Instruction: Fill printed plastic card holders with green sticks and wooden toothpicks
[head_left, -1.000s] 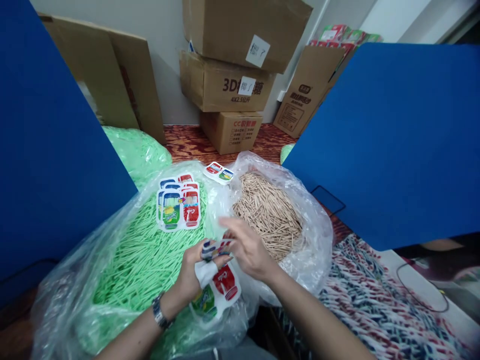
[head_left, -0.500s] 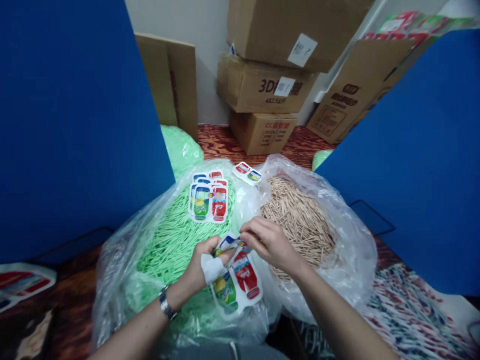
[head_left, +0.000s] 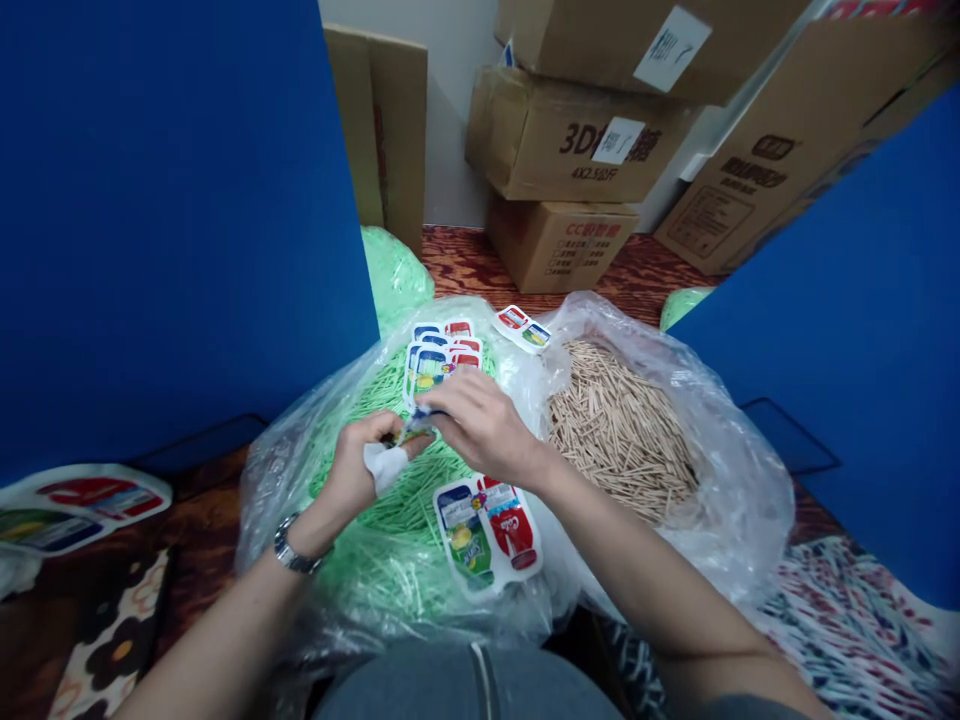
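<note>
My left hand (head_left: 358, 470), with a white bandage on one finger and a watch at the wrist, pinches a small printed packet (head_left: 415, 428) over the bag of green sticks (head_left: 390, 560). My right hand (head_left: 480, 425) grips the same packet from the right. A bottle-shaped printed packet (head_left: 487, 522) lies on the green sticks just below my right wrist. A stack of similar packets (head_left: 439, 358) rests further back on the green sticks. To the right, a clear bag holds tan wooden sticks (head_left: 622, 430).
Blue panels stand on the left (head_left: 165, 220) and right (head_left: 847, 340). Cardboard boxes (head_left: 577, 140) are stacked at the back wall. One more packet (head_left: 523, 328) lies between the bags. A large printed sheet (head_left: 75, 500) lies on the floor at the left.
The view shifted left. Both hands moved up and away over the green sticks, and the bottle-shaped packet that hung from my left hand now lies flat on the sticks.
</note>
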